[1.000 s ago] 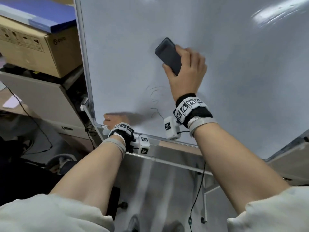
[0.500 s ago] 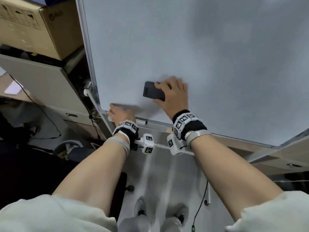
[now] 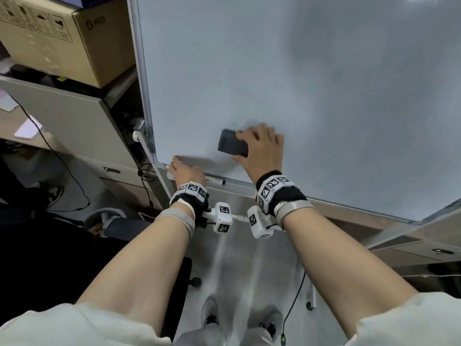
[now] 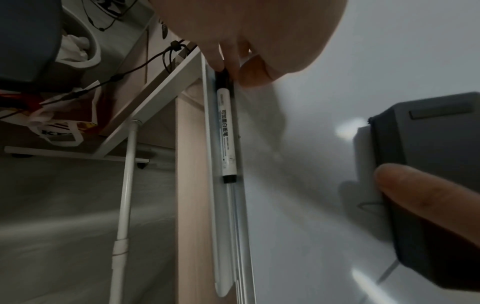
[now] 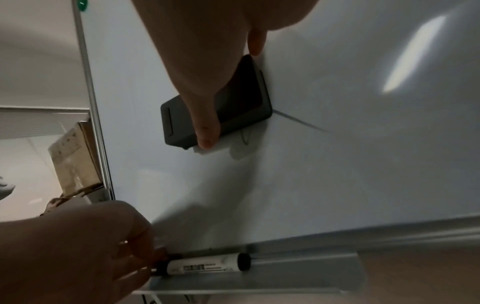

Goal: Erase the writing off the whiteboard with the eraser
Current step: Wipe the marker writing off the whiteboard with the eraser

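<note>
The whiteboard (image 3: 299, 83) stands upright in front of me. My right hand (image 3: 259, 151) grips the dark grey eraser (image 3: 233, 146) and presses it flat on the board's lower left part. In the right wrist view a small dark stroke (image 5: 244, 135) shows just beside the eraser (image 5: 176, 121); the head view shows no writing. My left hand (image 3: 187, 171) sits at the board's bottom left corner on the tray (image 5: 298, 271). Its fingertips are curled on the black cap end of a white marker (image 5: 207, 267) lying in the tray.
A cardboard box (image 3: 62, 38) sits on a grey cabinet (image 3: 62, 121) left of the board. Cables (image 3: 74, 176) hang by the board's frame. The stand's white pole (image 4: 124, 195) and my shoes (image 3: 212, 318) are below on the floor.
My right hand swept the eraser down and left across the scribbles, which no longer show in the head view. The left hand stayed on the tray corner.
</note>
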A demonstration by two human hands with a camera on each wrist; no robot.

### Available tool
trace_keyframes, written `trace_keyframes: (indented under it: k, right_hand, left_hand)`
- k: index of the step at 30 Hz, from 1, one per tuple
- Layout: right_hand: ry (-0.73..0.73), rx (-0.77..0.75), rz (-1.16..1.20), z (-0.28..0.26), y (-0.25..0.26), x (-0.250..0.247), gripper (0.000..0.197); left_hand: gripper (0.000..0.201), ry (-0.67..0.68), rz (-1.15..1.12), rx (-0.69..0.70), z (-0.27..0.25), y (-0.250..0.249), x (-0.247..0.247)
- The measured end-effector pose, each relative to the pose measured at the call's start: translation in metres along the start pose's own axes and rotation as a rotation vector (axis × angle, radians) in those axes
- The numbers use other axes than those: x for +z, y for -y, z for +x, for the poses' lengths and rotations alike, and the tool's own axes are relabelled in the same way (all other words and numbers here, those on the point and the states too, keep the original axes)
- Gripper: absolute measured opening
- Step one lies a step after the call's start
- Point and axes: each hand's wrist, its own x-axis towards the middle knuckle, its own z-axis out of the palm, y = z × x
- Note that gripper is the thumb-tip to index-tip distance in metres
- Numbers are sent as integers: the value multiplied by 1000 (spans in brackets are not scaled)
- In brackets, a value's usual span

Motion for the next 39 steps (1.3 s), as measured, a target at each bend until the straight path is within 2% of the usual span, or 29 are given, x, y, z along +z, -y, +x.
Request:
trace_keyframes:
  k: [2, 6, 8, 11, 14, 17, 19, 21, 23, 25, 28, 32, 35, 37, 39]
  right_hand:
    - [-27, 25, -5, 8, 2, -11, 61]
    - [-245, 107, 0, 52, 5, -55, 56]
    - [-293, 128, -1, 64, 4, -65, 56]
    - [-236, 123, -29, 51, 0, -58, 56]
    - [-105, 92, -51, 21, -10, -35, 58]
    - [-54, 83, -52, 10, -15, -32, 60]
    - [-104, 106, -45, 21, -15, -46, 58]
    - [-213, 157, -28, 39, -17, -65, 57]
    - [-319, 192, 11, 55, -20, -79, 57]
    - [-358, 197, 17, 57, -22, -82, 57]
    - [-280, 172, -3, 39, -24, -63, 56]
    - [-38, 107, -29, -9, -25, -19, 58]
    - [92, 91, -31, -35, -29, 2, 59]
    - [134, 89, -37, -40, -32, 2, 59]
    - [102, 90, -33, -34, -33, -5, 59]
  left_hand:
    - [66, 2, -3, -31, 2, -2, 0]
    - [56, -17, -95, -165, -3, -22, 4]
    - [58, -32, -157, -190, -3, -27, 8]
    - [62, -45, -180, -225, -4, -27, 8]
    - [67, -33, -136, -174, -4, -26, 14]
    - [62, -51, -120, -218, -2, -27, 16]
    - [62, -24, -101, -167, -4, -26, 15]
    - [64, -12, -68, -117, -9, -32, 16]
    - [62, -73, -91, -137, -15, -42, 19]
    - [61, -85, -89, -147, -19, -46, 22]
    - [65, -48, -43, -126, -20, -41, 24]
    - [65, -15, 19, -84, -17, -29, 24]
    - [65, 7, 55, -32, -15, -23, 22]
    - [65, 12, 62, -30, -14, -20, 21]
    - [64, -6, 61, -38, -14, -22, 23]
